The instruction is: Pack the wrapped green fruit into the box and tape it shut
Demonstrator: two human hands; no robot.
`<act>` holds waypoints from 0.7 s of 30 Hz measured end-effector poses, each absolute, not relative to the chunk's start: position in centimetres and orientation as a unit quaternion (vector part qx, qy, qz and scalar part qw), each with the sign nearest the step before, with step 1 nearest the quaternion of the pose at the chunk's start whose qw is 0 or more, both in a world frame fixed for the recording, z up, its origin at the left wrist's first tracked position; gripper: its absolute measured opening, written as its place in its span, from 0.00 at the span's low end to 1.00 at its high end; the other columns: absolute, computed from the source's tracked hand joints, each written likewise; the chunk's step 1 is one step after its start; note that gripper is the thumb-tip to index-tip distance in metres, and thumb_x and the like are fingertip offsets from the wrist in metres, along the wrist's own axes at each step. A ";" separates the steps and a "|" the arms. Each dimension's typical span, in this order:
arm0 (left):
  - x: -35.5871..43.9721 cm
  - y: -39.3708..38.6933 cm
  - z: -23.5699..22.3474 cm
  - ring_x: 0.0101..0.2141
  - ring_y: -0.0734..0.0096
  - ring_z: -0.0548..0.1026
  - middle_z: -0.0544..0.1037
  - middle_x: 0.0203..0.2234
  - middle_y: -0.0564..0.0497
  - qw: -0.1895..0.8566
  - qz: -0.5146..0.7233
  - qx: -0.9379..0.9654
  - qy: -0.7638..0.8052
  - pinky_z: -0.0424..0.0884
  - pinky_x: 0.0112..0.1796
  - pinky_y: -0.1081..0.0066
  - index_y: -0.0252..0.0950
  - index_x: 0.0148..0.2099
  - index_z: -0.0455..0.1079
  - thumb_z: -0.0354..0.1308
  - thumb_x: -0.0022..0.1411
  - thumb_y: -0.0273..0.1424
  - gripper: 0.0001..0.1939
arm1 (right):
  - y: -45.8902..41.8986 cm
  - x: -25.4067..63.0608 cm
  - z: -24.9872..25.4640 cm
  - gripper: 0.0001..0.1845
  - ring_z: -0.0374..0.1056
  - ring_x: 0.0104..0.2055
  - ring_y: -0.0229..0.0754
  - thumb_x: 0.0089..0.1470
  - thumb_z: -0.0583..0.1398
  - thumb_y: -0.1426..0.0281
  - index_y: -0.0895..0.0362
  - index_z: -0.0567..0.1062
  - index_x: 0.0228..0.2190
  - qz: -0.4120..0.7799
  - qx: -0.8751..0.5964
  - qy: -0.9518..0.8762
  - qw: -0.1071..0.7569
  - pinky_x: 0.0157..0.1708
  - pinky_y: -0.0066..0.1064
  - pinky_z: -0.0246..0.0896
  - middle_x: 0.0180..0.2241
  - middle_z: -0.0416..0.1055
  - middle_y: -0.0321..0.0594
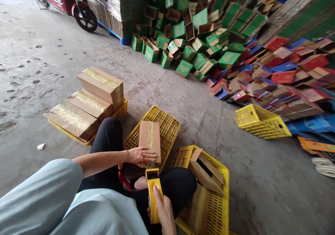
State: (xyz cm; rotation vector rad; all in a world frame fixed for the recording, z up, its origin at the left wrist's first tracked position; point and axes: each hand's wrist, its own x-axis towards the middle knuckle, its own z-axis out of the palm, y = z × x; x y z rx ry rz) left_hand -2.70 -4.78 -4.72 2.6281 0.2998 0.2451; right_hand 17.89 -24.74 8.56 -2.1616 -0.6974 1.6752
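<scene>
A brown cardboard box (pixel 150 133) lies on an upturned yellow plastic crate (pixel 167 125) in front of my knees. Clear yellowish tape runs lengthwise along its top. My left hand (pixel 141 155) rests flat on the near end of the box, fingers stretched out over the tape. Just below that end, my right hand (pixel 163 207) is wrapped around a yellow tape dispenser (pixel 154 193). A strip of tape seems to stretch between the box's near edge and the dispenser's head.
To the left, taped boxes (pixel 75 118) sit on another yellow crate (pixel 123 111). On the right, a yellow crate (pixel 225 193) holds brown boxes (pixel 205 168). A yellow basket (pixel 261 123) stands farther right. Heaped green cartons (pixel 183 67) and red cartons (pixel 284 77) lie behind; a scooter (pixel 65 1) stands back left.
</scene>
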 end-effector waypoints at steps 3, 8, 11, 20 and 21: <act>-2.9 -4.9 -3.7 0.73 0.58 0.53 0.56 0.73 0.44 0.251 0.078 0.959 0.108 0.43 0.71 0.56 0.41 0.78 0.48 0.50 0.74 0.52 0.39 | -24.1 17.3 8.3 0.42 0.73 0.19 0.46 0.43 0.57 0.26 0.54 0.73 0.25 0.573 -0.773 -0.214 0.165 0.18 0.30 0.65 0.16 0.75 0.43; -4.1 -1.2 -2.3 0.73 0.53 0.51 0.53 0.74 0.39 0.244 0.109 0.938 0.219 0.45 0.71 0.52 0.37 0.78 0.48 0.46 0.73 0.57 0.42 | -22.6 16.4 7.2 0.39 0.71 0.18 0.41 0.48 0.59 0.30 0.57 0.74 0.24 0.590 -0.759 -0.186 0.204 0.18 0.26 0.65 0.16 0.74 0.42; -4.4 3.5 -2.0 0.73 0.49 0.51 0.54 0.73 0.34 0.220 0.167 0.889 0.365 0.49 0.69 0.48 0.34 0.76 0.50 0.42 0.74 0.57 0.41 | -22.0 16.3 6.6 0.40 0.69 0.17 0.39 0.50 0.58 0.31 0.57 0.73 0.20 0.591 -0.755 -0.184 0.218 0.18 0.25 0.65 0.16 0.72 0.41; -1.6 11.6 -2.2 0.51 0.51 0.77 0.79 0.43 0.37 0.275 0.154 0.818 0.481 0.68 0.59 0.53 0.33 0.61 0.70 0.46 0.74 0.51 0.30 | -20.9 15.3 6.0 0.42 0.68 0.15 0.39 0.51 0.56 0.30 0.55 0.69 0.14 0.544 -0.780 -0.222 0.214 0.16 0.26 0.63 0.12 0.69 0.41; -1.6 11.8 -2.0 0.48 0.52 0.78 0.79 0.41 0.38 0.282 0.154 0.817 0.478 0.70 0.56 0.55 0.34 0.60 0.71 0.47 0.74 0.51 0.29 | -20.9 15.1 5.9 0.42 0.68 0.15 0.40 0.51 0.55 0.30 0.54 0.68 0.13 0.538 -0.781 -0.238 0.211 0.16 0.26 0.63 0.12 0.69 0.41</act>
